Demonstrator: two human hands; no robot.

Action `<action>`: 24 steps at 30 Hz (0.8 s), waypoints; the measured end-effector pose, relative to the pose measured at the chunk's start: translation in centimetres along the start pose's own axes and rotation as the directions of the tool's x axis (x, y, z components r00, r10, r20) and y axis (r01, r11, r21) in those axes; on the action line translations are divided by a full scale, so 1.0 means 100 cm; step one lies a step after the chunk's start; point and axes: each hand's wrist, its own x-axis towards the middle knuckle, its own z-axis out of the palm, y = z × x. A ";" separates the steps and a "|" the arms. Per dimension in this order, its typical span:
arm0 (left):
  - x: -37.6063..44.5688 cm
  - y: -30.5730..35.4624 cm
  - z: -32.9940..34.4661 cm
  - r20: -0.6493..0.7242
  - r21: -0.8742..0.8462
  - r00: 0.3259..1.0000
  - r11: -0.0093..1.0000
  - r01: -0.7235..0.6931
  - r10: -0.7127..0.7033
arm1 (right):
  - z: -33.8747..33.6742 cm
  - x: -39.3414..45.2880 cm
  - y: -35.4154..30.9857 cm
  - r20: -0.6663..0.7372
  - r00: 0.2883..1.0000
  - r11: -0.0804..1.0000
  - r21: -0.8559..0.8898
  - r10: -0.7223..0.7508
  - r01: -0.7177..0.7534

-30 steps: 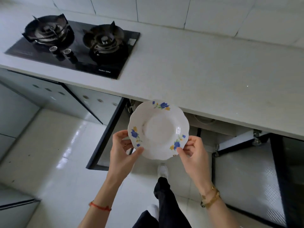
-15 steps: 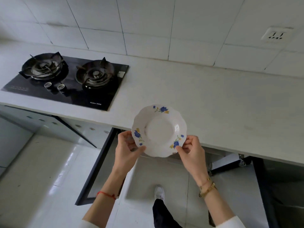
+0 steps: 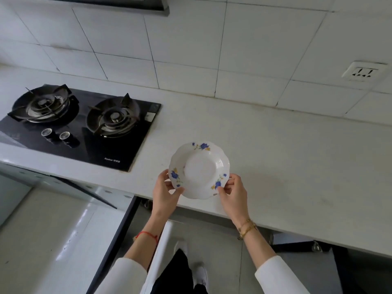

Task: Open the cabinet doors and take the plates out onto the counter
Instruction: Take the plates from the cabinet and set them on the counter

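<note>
A white scalloped plate (image 3: 199, 169) with blue and yellow flowers is held over the front part of the pale counter (image 3: 286, 149). My left hand (image 3: 166, 193) grips its left rim, thumb on top. My right hand (image 3: 233, 194) pinches the right rim the same way. Whether the plate touches the counter I cannot tell. Below the counter edge an open cabinet door (image 3: 115, 236) with a dark frame swings out to the left. The cabinet's inside is hidden.
A black two-burner gas hob (image 3: 78, 128) is set into the counter at the left. White wall tiles rise behind, with a socket (image 3: 363, 72) at the right. A second open door (image 3: 297, 242) shows at the lower right. My legs and shoes stand on the floor below.
Both hands have lifted the plate from in front of the cabinet opening up and forward over the counter's front edge. The view has risen with it.
</note>
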 end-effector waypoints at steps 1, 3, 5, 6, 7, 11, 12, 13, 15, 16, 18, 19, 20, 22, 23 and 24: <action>0.010 0.000 0.000 -0.001 0.013 1.000 1.000 0.002 -0.002 | 0.006 0.009 0.002 0.004 1.000 1.000 -0.009 -0.006 0.006; 0.033 -0.001 0.000 -0.001 0.036 1.000 0.999 0.001 -0.001 | 0.019 0.027 0.003 0.010 1.000 1.000 -0.021 -0.016 0.016; 0.055 -0.004 -0.002 0.006 0.066 1.000 0.998 -0.014 0.013 | 0.032 0.044 0.002 0.014 1.000 1.000 -0.029 -0.009 0.009; 0.067 -0.005 -0.004 0.012 0.080 1.000 0.997 -0.019 0.018 | 0.040 0.052 0.001 0.017 1.000 0.999 -0.037 -0.003 0.004; 0.079 -0.006 -0.007 0.019 0.092 1.000 0.996 -0.020 0.018 | 0.047 0.060 0.000 0.018 1.000 0.999 -0.043 0.004 -0.004; 0.130 -0.014 -0.015 0.046 0.137 0.999 0.990 -0.033 0.027 | 0.077 0.091 -0.003 0.000 1.000 0.995 -0.096 0.025 -0.025; 0.141 -0.016 -0.016 0.054 0.149 0.998 0.988 -0.026 0.018 | 0.084 0.098 -0.004 0.001 0.999 0.993 -0.111 0.037 -0.037; 0.151 -0.017 -0.018 0.063 0.155 0.998 0.988 -0.019 0.009 | 0.092 0.103 -0.005 -0.002 0.999 0.992 -0.122 0.045 -0.045; 0.169 -0.021 -0.020 0.083 0.171 0.996 0.985 0.000 -0.014 | 0.105 0.113 -0.007 -0.017 0.998 0.988 -0.143 0.060 -0.061; 0.177 -0.023 -0.021 0.094 0.181 0.995 0.983 0.007 -0.025 | 0.111 0.118 -0.008 -0.020 0.997 0.986 -0.151 0.073 -0.075; 0.191 -0.027 -0.022 0.117 0.190 0.992 0.982 0.020 -0.043 | 0.120 0.125 -0.009 -0.020 0.995 0.981 -0.161 0.102 -0.104; 0.197 -0.030 -0.022 0.128 0.191 0.990 0.981 0.028 -0.053 | 0.124 0.128 -0.009 -0.023 0.993 0.980 -0.163 0.116 -0.118; 0.202 -0.031 -0.022 0.137 0.196 0.989 0.980 0.035 -0.062 | 0.127 0.131 -0.009 -0.030 0.992 0.978 -0.166 0.126 -0.129; 0.209 -0.033 -0.023 0.150 0.208 0.986 0.977 0.035 -0.067 | 0.133 0.135 -0.007 -0.045 0.989 0.974 -0.176 0.139 -0.145; 0.213 -0.035 -0.023 0.157 0.213 0.985 0.977 0.032 -0.066 | 0.135 0.136 -0.007 -0.049 0.988 0.971 -0.181 0.147 -0.154; 0.216 -0.036 -0.023 0.164 0.219 0.984 0.975 0.032 -0.069 | 0.137 0.137 -0.006 -0.049 0.986 0.969 -0.185 0.159 -0.166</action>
